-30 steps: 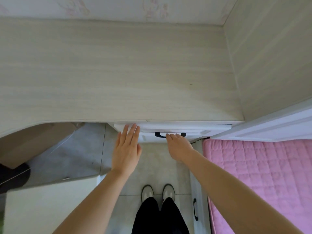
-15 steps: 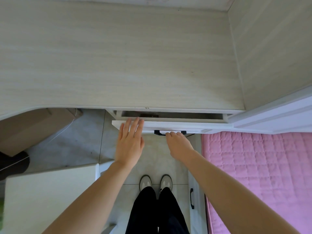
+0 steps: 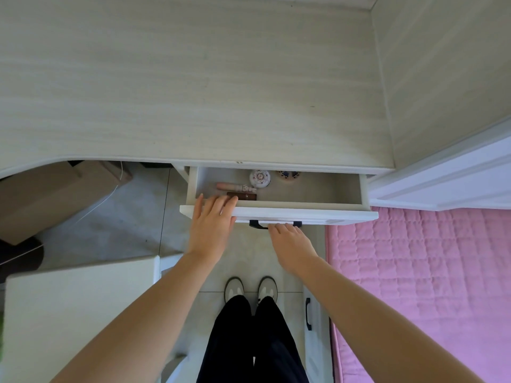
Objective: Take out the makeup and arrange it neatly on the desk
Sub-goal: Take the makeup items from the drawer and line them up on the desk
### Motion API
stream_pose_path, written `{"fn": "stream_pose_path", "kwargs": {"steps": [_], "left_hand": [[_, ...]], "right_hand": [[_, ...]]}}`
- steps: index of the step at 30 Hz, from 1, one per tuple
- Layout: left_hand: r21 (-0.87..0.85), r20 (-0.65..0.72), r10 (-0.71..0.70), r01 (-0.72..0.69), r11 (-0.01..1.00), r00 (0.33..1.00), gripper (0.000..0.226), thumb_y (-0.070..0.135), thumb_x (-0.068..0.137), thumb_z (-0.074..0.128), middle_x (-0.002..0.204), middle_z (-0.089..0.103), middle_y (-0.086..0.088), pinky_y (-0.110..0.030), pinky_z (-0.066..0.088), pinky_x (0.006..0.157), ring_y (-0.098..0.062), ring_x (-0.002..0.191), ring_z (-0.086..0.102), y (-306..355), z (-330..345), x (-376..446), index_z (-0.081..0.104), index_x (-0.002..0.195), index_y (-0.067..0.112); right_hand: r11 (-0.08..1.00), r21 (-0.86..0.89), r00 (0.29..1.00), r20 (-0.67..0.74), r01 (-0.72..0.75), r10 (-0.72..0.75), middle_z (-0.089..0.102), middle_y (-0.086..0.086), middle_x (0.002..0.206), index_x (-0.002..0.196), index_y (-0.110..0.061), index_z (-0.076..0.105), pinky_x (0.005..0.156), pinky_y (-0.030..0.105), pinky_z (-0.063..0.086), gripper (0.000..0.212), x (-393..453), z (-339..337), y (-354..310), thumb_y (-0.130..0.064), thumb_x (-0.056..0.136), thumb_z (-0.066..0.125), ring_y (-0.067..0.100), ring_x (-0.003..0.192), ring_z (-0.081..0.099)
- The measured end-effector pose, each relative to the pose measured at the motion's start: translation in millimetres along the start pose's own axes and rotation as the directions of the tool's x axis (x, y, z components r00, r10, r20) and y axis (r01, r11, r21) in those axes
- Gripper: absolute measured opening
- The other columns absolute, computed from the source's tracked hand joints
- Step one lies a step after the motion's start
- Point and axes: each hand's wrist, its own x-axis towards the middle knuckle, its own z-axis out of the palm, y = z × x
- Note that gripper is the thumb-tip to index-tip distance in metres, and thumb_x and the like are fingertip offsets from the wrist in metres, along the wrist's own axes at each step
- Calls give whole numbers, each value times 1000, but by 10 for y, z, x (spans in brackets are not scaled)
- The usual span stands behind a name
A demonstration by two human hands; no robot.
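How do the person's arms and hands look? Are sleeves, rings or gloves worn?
Both forearms are bare, with no sleeves in view. The left hand and the right hand wear no gloves, and no ring, watch or bracelet shows.

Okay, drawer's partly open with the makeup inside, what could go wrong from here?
1. The brown tube lies right behind the drawer front, by the left hand; a jerk might roll it.
2. The second compact sits half under the desk edge, so it may be missed or hard to reach.
3. The right hand pulling the handle too far could tip the drawer.
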Motion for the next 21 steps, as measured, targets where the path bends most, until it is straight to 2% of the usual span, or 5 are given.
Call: {"fn": "stream_pose_path", "kwargs": {"steps": [4,9,14,18,21], "left_hand": [[-12,17,4,-4,1000,1000,43,15,76,78,105,66,-7,-50,44,99,-31,98,61,6,-33,-67,66,117,10],[-35,60,6,-3,999,998,42,15,77,77,104,65,-6,-44,45,92,-30,97,60,22,-77,-117,65,117,10],[-49,95,-13,18,999,995,42,15,79,75,105,64,-6,-45,45,93,-30,98,59,56,-105,-187,64,118,10],[-27,133,2,2,1000,991,42,15,79,75,106,64,-7,-44,46,93,-30,98,59,80,-144,-269,64,119,9],[-21,166,11,-8,1000,986,43,14,79,75,108,64,-7,-44,47,95,-30,99,59,93,-159,-347,63,120,8]], "right_hand": [[996,74,989,-138,57,-46,52,6,128,131,-6,46,95,31,44,57,-240,-29,-54,7,76,55,24,121,46],[996,55,918,-395,75,-47,67,9,110,109,-4,67,71,39,57,57,-468,-160,18,11,54,72,30,102,64],[997,36,891,-446,-75,83,61,9,125,127,-8,59,86,43,51,53,-461,-244,234,-1,75,68,31,110,59],[990,-37,949,-293,-137,120,44,8,144,146,-11,35,110,50,30,57,-445,-204,436,-13,92,55,29,133,40],[988,-54,971,-198,-146,133,41,7,144,149,-13,25,114,52,21,59,-515,-116,540,-8,94,45,26,136,35]]}}
